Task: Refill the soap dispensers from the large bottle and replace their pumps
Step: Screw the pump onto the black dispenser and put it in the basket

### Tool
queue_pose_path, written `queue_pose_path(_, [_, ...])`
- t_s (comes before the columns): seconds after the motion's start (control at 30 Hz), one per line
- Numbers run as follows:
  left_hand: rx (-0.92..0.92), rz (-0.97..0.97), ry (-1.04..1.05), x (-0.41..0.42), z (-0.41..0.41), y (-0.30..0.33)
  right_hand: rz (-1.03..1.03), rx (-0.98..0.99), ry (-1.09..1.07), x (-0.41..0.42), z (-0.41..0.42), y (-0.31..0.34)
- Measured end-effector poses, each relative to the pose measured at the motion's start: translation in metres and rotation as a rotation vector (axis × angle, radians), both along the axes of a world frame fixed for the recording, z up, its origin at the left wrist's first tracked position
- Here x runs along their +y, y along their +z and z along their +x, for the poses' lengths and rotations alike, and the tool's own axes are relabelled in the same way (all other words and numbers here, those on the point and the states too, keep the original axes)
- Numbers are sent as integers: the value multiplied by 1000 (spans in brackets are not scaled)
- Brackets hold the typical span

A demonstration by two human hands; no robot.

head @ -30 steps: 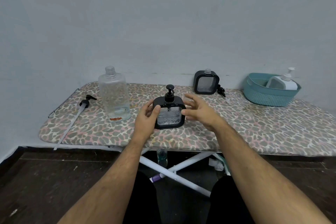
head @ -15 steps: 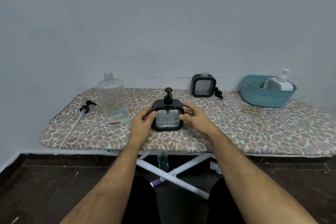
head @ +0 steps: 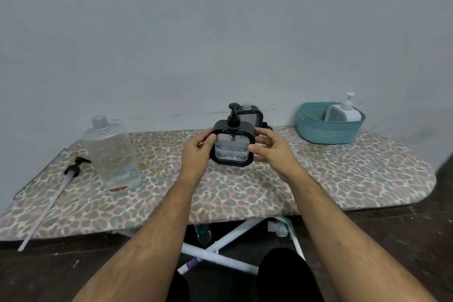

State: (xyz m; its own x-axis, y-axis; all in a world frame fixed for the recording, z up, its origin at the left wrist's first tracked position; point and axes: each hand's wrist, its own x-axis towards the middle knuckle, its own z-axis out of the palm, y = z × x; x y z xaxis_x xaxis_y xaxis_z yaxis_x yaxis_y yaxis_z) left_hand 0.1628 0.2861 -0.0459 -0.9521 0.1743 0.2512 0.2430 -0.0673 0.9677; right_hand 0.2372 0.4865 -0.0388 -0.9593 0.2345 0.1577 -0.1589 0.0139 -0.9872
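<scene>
While both sets of fingers curl round the black-framed dispenser (head: 232,146), the left hand (head: 196,154) clasps its left edge with the thumb on the front rim, and the right hand (head: 269,151) holds the right edge, thumb tip at the front and the other fingers reaching behind. Half a second ago the dispenser stood on the ironing board (head: 318,179) with the hands closing on it, and a second ago the right hand was only spread open beside it; now it is lifted clear of the cover, upright, and carried a little toward the far side, so that it partly hides the second dispenser (head: 253,115) against the wall.

Its black pump (head: 233,115) sits in the neck, and clear liquid shows through the patterned window. I judge this one filled and capped, and the lift to be either a check or a move to set it aside.

Further out, the second dispenser shows a bare neck with no pump, so that one likely remains to be done; whether the dark thing just right of it is its pump I cannot tell. At the near left stands the large bottle (head: 111,152), uncapped and holding only a shallow layer at the bottom, with its long-tubed pump (head: 61,184) lying on the cover to its left. At the far right a teal basket (head: 328,127) holds a white pump bottle (head: 344,111).
</scene>
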Motion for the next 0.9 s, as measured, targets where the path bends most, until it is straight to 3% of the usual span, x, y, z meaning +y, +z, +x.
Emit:
queue_pose_path(0.57, [60, 45, -180, 221, -53, 62, 166, 71, -444, 167, 1, 50])
queue_pose_path(0.9, [66, -75, -265, 328, -88, 65, 264, 45, -646, 245, -18, 42])
